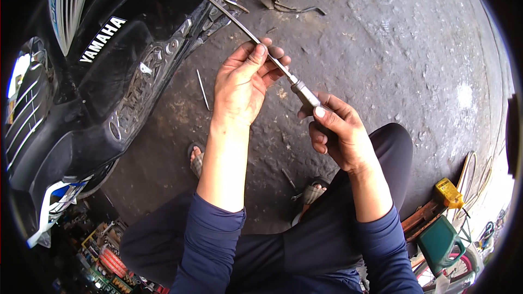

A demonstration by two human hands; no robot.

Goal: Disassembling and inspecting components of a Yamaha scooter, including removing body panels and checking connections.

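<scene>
A long-shafted screwdriver [234, 20] slants from upper left to lower right across the middle of the head view. Its tip meets the lower body panel of a black motorcycle [136, 0], at a small reddish spot that may be a screw head. Partway down the shaft, my left hand [239, 87] pinches it between thumb and fingers. My right hand [343, 130] is wrapped round the dark handle, thumb lying along it; the palm side of that grip is hidden.
On the dark, rough floor [381, 49] lie a thin metal rod [203, 90] and a small tool [290, 179] by my feet. A stand [297, 9] sticks out beyond the motorcycle. Lower right are a green jug [440, 245] and yellow bottle [448, 192]; lower left, assorted parts [111, 258].
</scene>
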